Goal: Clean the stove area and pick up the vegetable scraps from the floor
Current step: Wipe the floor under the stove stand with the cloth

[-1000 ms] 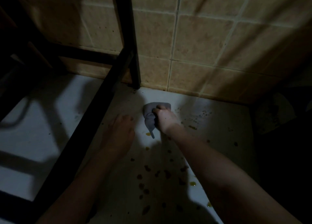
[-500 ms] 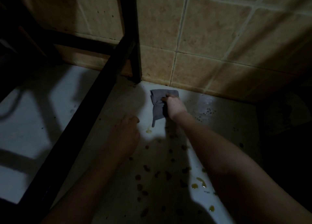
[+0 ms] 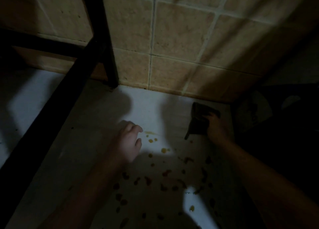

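over the pale floor, left hand loosely curled and empty, right hand gripping the dark cloth, scraps strewn nearer than all the fingers, yellow drips just past the left fingertips, liable to smear wider if wiped before lifting the scraps.

No text, label, brand, number or sign can be read anywhere in the view; the scene is dim and its surfaces carry no legible marking.
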Demonstrator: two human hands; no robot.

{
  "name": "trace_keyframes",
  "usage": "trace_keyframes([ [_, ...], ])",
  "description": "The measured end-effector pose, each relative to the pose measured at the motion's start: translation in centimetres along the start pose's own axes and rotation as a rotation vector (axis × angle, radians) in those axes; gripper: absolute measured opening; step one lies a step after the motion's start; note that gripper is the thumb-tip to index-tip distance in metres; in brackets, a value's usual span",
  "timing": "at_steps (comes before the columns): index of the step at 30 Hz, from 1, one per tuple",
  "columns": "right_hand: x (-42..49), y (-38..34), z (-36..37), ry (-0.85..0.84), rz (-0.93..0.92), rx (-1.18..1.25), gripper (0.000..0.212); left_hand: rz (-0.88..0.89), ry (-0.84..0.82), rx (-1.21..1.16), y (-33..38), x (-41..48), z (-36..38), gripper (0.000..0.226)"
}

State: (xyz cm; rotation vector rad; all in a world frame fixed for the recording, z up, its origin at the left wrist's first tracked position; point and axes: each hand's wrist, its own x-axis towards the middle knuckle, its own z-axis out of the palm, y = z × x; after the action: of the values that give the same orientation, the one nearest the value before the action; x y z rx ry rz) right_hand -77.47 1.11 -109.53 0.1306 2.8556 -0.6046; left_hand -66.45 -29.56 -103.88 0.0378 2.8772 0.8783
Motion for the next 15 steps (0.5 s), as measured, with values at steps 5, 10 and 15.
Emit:
trace_keyframes([
  [5, -1.7, 1.1, -0.6, 0.072, 0.086, 0.090, 0.041, -0.006, -0.017, 0.038, -0.3, -0.7, 0.6, 0.025],
  [10, -1.8, -3.3, 1.0, 0.065, 0.033, 0.055, 0.044, -0.016, 0.030, 0.029, -0.8, -1.0, 0.2, 0.024],
  [15, -3.0, -9.7, 3.8, -0.033, -0.112, -0.036, 0.043, -0.021, 0.043, -0.005, -1.5, -2.1, 0.1, 0.021],
])
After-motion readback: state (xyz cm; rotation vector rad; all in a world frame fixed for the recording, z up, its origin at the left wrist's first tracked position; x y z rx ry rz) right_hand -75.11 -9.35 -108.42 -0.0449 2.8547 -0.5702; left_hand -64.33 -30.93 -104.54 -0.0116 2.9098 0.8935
